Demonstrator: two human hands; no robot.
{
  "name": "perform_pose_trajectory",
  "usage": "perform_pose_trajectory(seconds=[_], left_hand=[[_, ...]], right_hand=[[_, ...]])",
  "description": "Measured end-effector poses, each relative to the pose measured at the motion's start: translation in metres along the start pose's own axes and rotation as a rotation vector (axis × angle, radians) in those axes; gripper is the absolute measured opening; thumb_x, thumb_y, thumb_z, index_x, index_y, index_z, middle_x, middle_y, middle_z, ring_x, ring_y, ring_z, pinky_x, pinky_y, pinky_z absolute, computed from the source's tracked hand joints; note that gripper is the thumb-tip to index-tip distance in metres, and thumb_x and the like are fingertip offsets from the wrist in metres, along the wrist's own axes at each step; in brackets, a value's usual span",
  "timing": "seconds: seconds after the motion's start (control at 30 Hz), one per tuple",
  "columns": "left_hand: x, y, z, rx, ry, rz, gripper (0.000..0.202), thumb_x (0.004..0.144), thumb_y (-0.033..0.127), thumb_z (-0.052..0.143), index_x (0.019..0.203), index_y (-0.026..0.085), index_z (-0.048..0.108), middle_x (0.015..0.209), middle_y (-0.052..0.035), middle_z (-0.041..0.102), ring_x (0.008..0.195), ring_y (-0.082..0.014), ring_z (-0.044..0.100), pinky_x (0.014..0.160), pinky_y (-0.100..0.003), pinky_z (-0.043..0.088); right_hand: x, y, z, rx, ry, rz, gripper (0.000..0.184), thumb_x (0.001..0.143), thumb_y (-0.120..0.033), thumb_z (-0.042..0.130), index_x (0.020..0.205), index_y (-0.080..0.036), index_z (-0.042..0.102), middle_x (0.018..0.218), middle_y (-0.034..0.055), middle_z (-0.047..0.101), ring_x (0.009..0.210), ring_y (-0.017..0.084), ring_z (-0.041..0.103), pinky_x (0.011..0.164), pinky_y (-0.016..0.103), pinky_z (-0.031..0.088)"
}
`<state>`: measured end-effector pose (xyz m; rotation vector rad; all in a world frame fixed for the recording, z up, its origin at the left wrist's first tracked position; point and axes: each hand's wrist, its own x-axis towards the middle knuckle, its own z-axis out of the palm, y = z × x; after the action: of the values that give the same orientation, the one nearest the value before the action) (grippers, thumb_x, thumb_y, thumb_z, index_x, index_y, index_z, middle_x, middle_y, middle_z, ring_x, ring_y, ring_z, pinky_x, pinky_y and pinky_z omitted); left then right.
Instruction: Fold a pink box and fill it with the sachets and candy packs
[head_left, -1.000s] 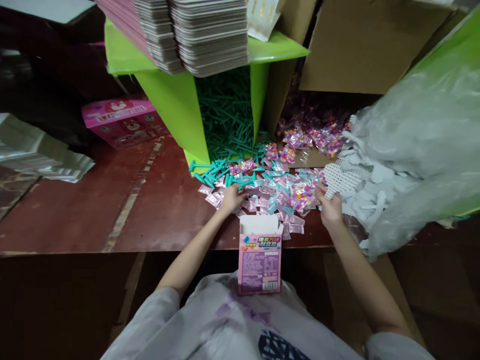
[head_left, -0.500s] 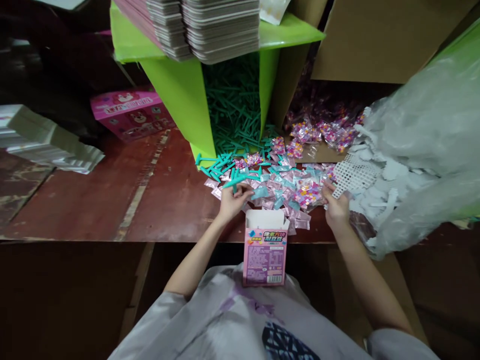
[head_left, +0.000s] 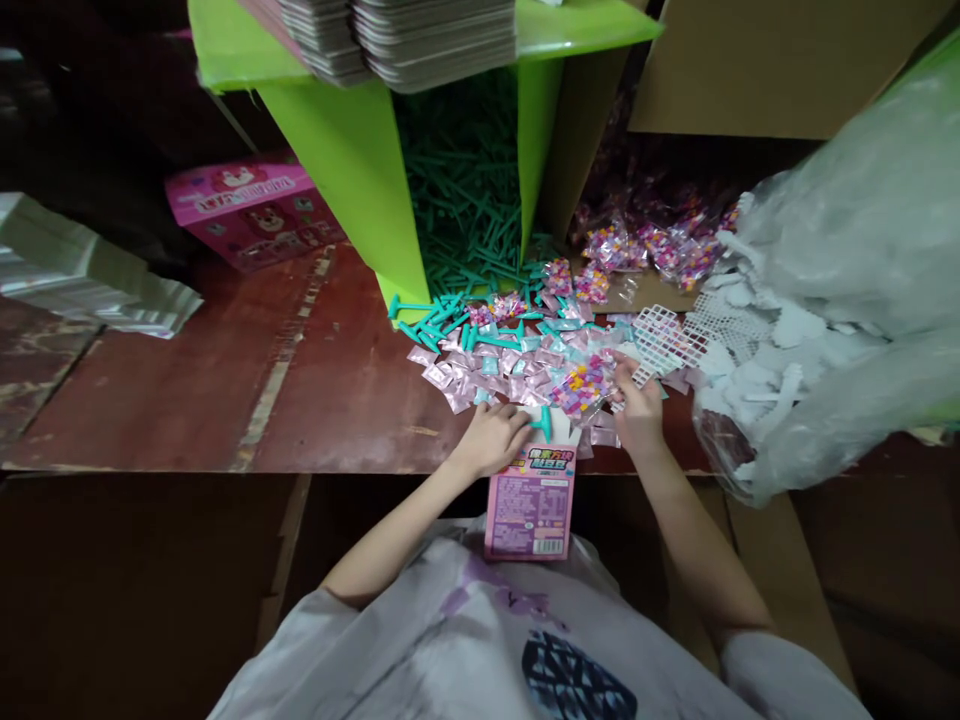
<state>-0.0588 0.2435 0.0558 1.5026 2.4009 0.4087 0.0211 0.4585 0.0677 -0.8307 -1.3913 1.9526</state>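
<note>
My left hand (head_left: 493,440) is closed at the open top of a pink and purple printed box (head_left: 529,510), with a teal toy hammer (head_left: 545,424) in its fingers. The hammer's head shows over the mouth of the box; whether a sachet is also in those fingers is hidden. Beside it, my right hand (head_left: 637,408) pinches a white plastic grid (head_left: 660,335) together with a clear bag of colourful small blocks (head_left: 583,388). The box stands upright against my shirt at the table edge. Pink and light-blue sachets (head_left: 450,378) lie in a loose spread beyond it.
Many teal hammers (head_left: 465,210) fill a bright green bin (head_left: 345,170), which has stacked cards (head_left: 435,45) on top. More block bags (head_left: 682,255) lie behind. A large plastic sack (head_left: 862,240) spills white parts (head_left: 780,350) at right. A pink carton (head_left: 255,215) stands left.
My left hand has brought the hammer right and down to the box opening. My right hand has moved left, carrying the grid and block bag away from the sack.
</note>
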Motion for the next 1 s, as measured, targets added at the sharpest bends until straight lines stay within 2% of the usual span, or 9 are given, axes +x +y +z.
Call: perform_pose_trajectory(seconds=[0.13, 0.2, 0.3, 0.37, 0.47, 0.53, 0.73, 0.9, 1.0], left_hand=[[-0.004, -0.005, -0.002, -0.103, -0.042, 0.152, 0.034, 0.092, 0.033, 0.039, 0.091, 0.017, 0.068, 0.103, -0.0114, 0.06, 0.1, -0.0277, 0.054, 0.091, -0.049, 0.031], [-0.007, -0.009, -0.005, -0.311, 0.08, 0.174, 0.031, 0.091, 0.035, 0.042, 0.101, 0.021, 0.068, 0.114, -0.0105, 0.058, 0.11, -0.0275, 0.051, 0.095, -0.048, 0.031], [-0.004, -0.012, -0.005, -0.704, 0.357, -0.004, 0.047, 0.085, 0.038, 0.054, 0.13, 0.024, 0.052, 0.126, -0.0122, 0.054, 0.104, -0.024, 0.056, 0.089, -0.039, 0.042], [0.003, -0.012, 0.0, -0.902, 0.375, -0.113, 0.061, 0.078, 0.036, 0.064, 0.134, 0.022, 0.046, 0.112, -0.0109, 0.062, 0.082, -0.0182, 0.062, 0.074, -0.031, 0.048], [0.012, -0.011, 0.013, -0.971, 0.326, -0.242, 0.053, 0.075, 0.027, 0.067, 0.125, 0.016, 0.055, 0.073, -0.0022, 0.065, 0.06, -0.0129, 0.057, 0.062, -0.026, 0.046], [0.015, -0.012, 0.021, -0.979, 0.368, -0.319, 0.047, 0.073, 0.023, 0.067, 0.118, 0.014, 0.059, 0.066, -0.0001, 0.062, 0.059, -0.0124, 0.057, 0.06, -0.025, 0.046], [0.018, -0.019, 0.027, -1.068, 0.712, -0.461, 0.04, 0.071, 0.022, 0.067, 0.108, 0.017, 0.054, 0.085, -0.0019, 0.063, 0.061, -0.0098, 0.058, 0.059, -0.022, 0.046], [0.013, -0.018, 0.026, -0.935, 0.677, -0.481, 0.043, 0.073, 0.021, 0.064, 0.114, 0.018, 0.051, 0.088, -0.0023, 0.06, 0.056, -0.0081, 0.054, 0.052, -0.02, 0.044], [0.011, -0.016, 0.028, -0.961, 0.739, -0.49, 0.055, 0.075, 0.02, 0.061, 0.127, 0.02, 0.043, 0.094, -0.0043, 0.06, 0.061, -0.0095, 0.057, 0.055, -0.022, 0.047]], right_hand=[[-0.005, 0.012, 0.008, -0.027, 0.011, -0.013, 0.037, 0.065, -0.043, 0.073, 0.09, -0.017, 0.063, 0.073, -0.0021, 0.052, 0.053, 0.006, 0.035, 0.046, 0.022, 0.03], [-0.012, 0.022, 0.011, -0.062, -0.036, 0.016, 0.038, 0.067, -0.043, 0.071, 0.094, -0.017, 0.063, 0.072, -0.0017, 0.054, 0.052, 0.007, 0.037, 0.046, 0.022, 0.032], [-0.025, 0.036, 0.014, -0.162, -0.13, 0.066, 0.038, 0.07, -0.044, 0.068, 0.098, -0.018, 0.065, 0.074, -0.0003, 0.06, 0.054, 0.01, 0.046, 0.05, 0.024, 0.039], [-0.032, 0.043, 0.015, -0.264, -0.222, 0.049, 0.037, 0.069, -0.045, 0.069, 0.094, -0.019, 0.066, 0.082, 0.0024, 0.065, 0.067, 0.015, 0.056, 0.062, 0.028, 0.046], [-0.034, 0.05, 0.015, -0.41, -0.333, -0.03, 0.036, 0.072, -0.05, 0.066, 0.089, -0.019, 0.067, 0.087, 0.0044, 0.068, 0.083, 0.02, 0.062, 0.077, 0.032, 0.048], [-0.03, 0.054, 0.012, -0.483, -0.303, -0.077, 0.038, 0.077, -0.056, 0.058, 0.081, -0.019, 0.066, 0.078, 0.0039, 0.067, 0.078, 0.02, 0.061, 0.076, 0.033, 0.048], [-0.018, 0.043, 0.002, -0.363, -0.06, -0.119, 0.045, 0.086, -0.059, 0.041, 0.073, -0.02, 0.057, 0.074, 0.0026, 0.063, 0.072, 0.016, 0.057, 0.074, 0.031, 0.046], [-0.007, 0.011, -0.019, -0.557, -0.371, -0.068, 0.028, 0.083, -0.049, 0.056, 0.08, -0.021, 0.054, 0.061, -0.0031, 0.06, 0.06, 0.014, 0.054, 0.065, 0.028, 0.043], [0.001, -0.003, -0.027, -0.888, -0.662, -0.219, 0.021, 0.082, -0.041, 0.059, 0.082, -0.021, 0.064, 0.078, 0.0014, 0.068, 0.073, 0.017, 0.06, 0.071, 0.03, 0.042]])
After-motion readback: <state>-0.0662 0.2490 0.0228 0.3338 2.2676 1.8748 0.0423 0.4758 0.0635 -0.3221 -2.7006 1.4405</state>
